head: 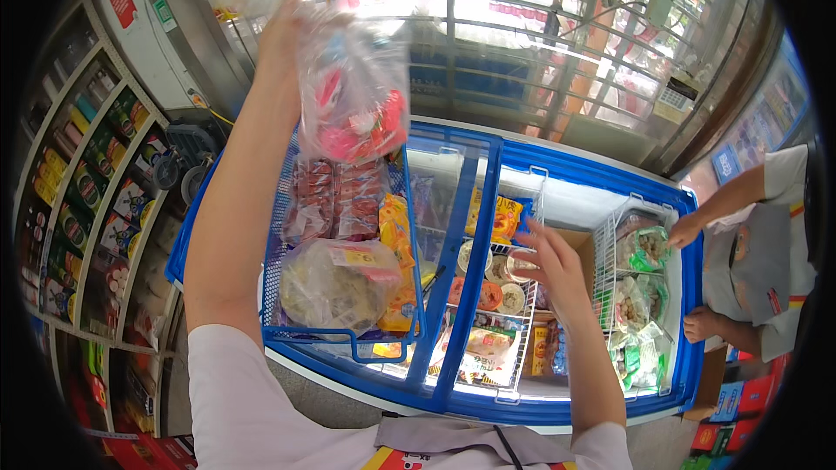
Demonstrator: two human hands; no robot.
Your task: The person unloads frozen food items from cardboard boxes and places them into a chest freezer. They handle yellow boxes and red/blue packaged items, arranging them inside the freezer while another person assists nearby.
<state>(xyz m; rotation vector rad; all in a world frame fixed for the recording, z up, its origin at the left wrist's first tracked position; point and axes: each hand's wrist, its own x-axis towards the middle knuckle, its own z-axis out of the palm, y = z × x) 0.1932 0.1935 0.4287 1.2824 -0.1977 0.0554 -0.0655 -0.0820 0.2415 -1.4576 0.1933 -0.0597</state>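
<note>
My left hand (284,23) grips the top of a clear plastic bag (356,104) with pink and red packages inside, raised above a blue wire basket (408,261). That basket rests on the glass lid of a blue chest freezer (588,173). It holds clear packs of reddish-brown food (333,199), a clear bag of greenish food (333,287) and yellow packets (395,261). My right hand (552,267), fingers spread and holding nothing, is above the freezer's open part, near round tubs (496,267) and a yellow packet (507,217).
At the right end of the freezer stands another person in a grey apron (751,261), one hand at a white wire basket (604,254) of bagged food. Shelves of goods (98,176) line the left. Behind the freezer is a barred window (496,32).
</note>
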